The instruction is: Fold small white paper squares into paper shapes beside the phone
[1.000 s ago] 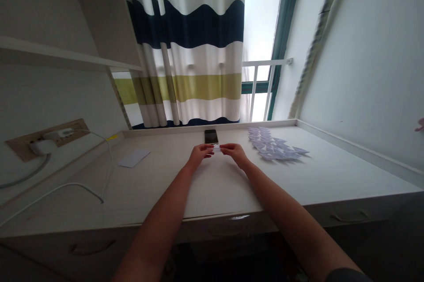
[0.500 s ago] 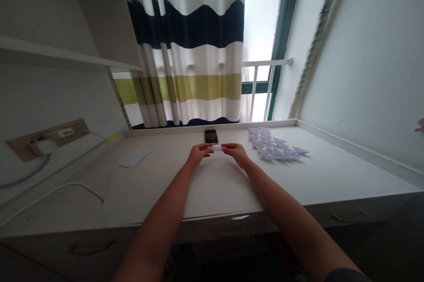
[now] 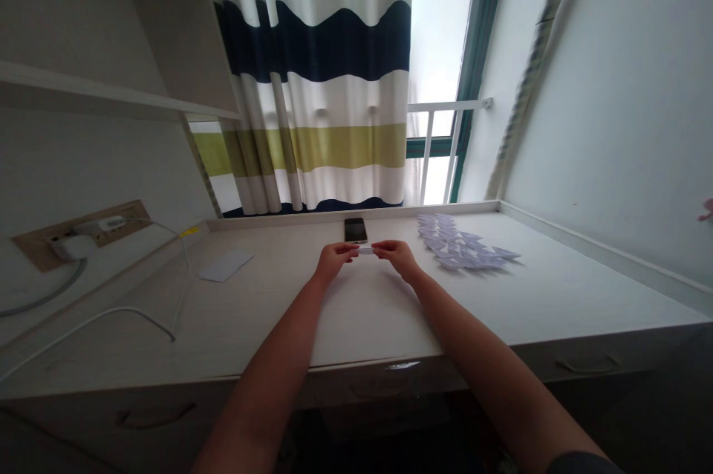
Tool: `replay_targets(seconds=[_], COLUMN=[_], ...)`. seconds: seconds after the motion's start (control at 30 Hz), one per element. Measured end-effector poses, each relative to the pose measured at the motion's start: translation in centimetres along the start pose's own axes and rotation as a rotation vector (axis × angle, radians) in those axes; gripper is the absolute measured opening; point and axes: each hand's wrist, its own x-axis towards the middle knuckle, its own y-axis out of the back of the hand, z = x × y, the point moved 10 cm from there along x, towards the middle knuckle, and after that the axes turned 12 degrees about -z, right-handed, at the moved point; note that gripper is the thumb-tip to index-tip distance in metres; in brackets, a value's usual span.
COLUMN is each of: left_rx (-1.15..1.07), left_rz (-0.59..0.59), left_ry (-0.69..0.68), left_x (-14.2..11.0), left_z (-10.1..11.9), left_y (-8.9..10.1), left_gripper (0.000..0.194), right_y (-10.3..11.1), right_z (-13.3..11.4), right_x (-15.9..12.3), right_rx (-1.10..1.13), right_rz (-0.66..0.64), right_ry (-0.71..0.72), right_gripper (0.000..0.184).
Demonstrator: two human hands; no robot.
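Between both hands, a small folded piece of white paper (image 3: pixel 365 250) is stretched level just above the desk. My left hand (image 3: pixel 335 259) pinches its left end, and my right hand (image 3: pixel 396 257) pinches its right end. The fingertips cover much of the paper, so its exact folds are hidden. Right behind the hands lies a dark smartphone (image 3: pixel 355 229), flat on the desk. To the right of my right hand, several folded white paper triangles (image 3: pixel 465 245) lie in overlapping rows.
Flat white paper (image 3: pixel 226 265) lies on the left of the white desk (image 3: pixel 368 325). A white cable (image 3: pixel 134 310) runs from the wall socket (image 3: pixel 83 232) across the left side. A low rim (image 3: pixel 278 218) borders the back, before a striped curtain (image 3: pixel 334 102).
Both hands stay in nearly the same place. The paper between them showed a raised upper part one second ago and now looks like a narrower strip. Everything else is unchanged.
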Motion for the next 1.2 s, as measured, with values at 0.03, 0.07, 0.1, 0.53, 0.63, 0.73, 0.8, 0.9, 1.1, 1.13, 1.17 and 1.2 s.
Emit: replay_targets(seconds=[0.03, 0.07, 0.1, 0.53, 0.63, 0.73, 0.8, 0.9, 1.1, 1.13, 1.17, 1.2], left_rx=[0.0, 0.001, 0.001, 0.037, 0.042, 0.102, 0.173, 0.249, 0.349, 0.368, 0.385, 0.4], left_rz=[0.004, 0.009, 0.013, 0.052, -0.003, -0.077, -0.098, -0.096, -0.09, -0.085, -0.079, -0.073], left_ry=[-0.004, -0.007, -0.009, 0.037, 0.048, 0.022, -0.001, -0.016, -0.035, -0.042, -0.049, -0.055], left_x=[0.0, 0.0, 0.0, -0.3, -0.1, 0.0, 0.1, 0.3, 0.1, 0.0, -0.1, -0.2], left_z=[0.0, 0.1, 0.1, 0.1, -0.2, -0.2, -0.2, -0.2, 0.4, 0.7, 1.0, 1.2], left_y=[0.0, 0.0, 0.1, 0.5, -0.1, -0.9, -1.2, -1.1, -1.1, -1.2, -1.2, -1.2], left_gripper=[0.027, 0.027, 0.027, 0.024, 0.024, 0.025, 0.025, 0.025, 0.024, 0.023, 0.023, 0.022], right_y=[0.0, 0.0, 0.1, 0.3, -0.1, -0.7, -1.0, -1.2, -1.6, -1.6, -1.6, -1.7], right_z=[0.0, 0.0, 0.0, -1.3, -0.8, -0.3, -0.2, -0.1, 0.0, 0.1, 0.1, 0.1], right_x=[0.1, 0.1, 0.2, 0.1, 0.4, 0.6, 0.6, 0.6, 0.6, 0.6, 0.6, 0.6], right_rx=[-0.006, -0.008, -0.009, -0.27, -0.235, -0.184, -0.172, -0.181, -0.26, -0.272, -0.282, -0.29], right_rz=[0.002, 0.002, 0.001, 0.024, -0.023, -0.081, -0.101, -0.108, -0.139, -0.14, -0.14, -0.141], right_ry=[0.011, 0.022, 0.033, 0.149, 0.118, 0.089, 0.078, 0.062, 0.044, 0.04, 0.039, 0.042], right_gripper=[0.025, 0.025, 0.025, 0.02, 0.019, 0.019, 0.019, 0.02, 0.021, 0.02, 0.019, 0.018])
